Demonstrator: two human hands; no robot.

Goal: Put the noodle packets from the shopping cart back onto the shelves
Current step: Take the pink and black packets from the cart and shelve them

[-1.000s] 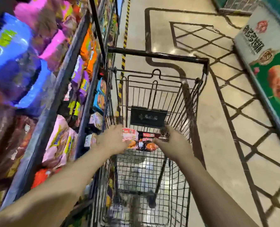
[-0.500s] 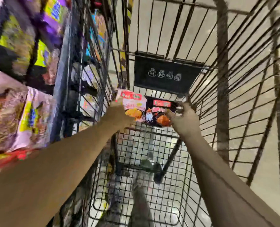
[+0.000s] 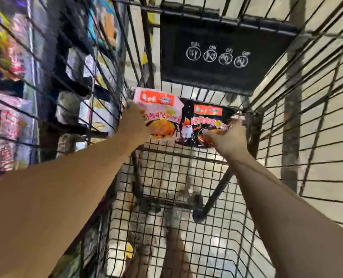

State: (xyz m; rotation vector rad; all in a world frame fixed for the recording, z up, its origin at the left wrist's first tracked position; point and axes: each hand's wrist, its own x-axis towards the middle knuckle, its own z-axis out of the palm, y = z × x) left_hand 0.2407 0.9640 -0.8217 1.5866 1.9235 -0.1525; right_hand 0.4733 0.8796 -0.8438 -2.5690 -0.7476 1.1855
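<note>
A person leans deep into a black wire shopping cart (image 3: 186, 197), both bare forearms stretched toward its far end, where two noodle packets lie side by side against the front grille. To the left, seen through the cart's side wires, stand the store shelves (image 3: 26, 97), packed with blurred purple, pink and yellow bags whose print cannot be read. A black placard (image 3: 222, 55) hangs on the cart's front wall just above the packets, bearing four small white circled symbols with tiny captions too small to make out. The left hand (image 3: 135, 122) is curled around the left edge of the pink noodle packet (image 3: 160, 113), fingers gripping it; the pack shows a red banner with white characters and a picture of orange noodles, the wording illegible. The right hand (image 3: 229, 136) pinches the lower right corner of the black noodle packet (image 3: 201, 127), which touches the pink one and carries a similar red banner, flame-coloured lettering and a bowl picture. Pale tiled floor (image 3: 317, 147) shows through the wire mesh.
</note>
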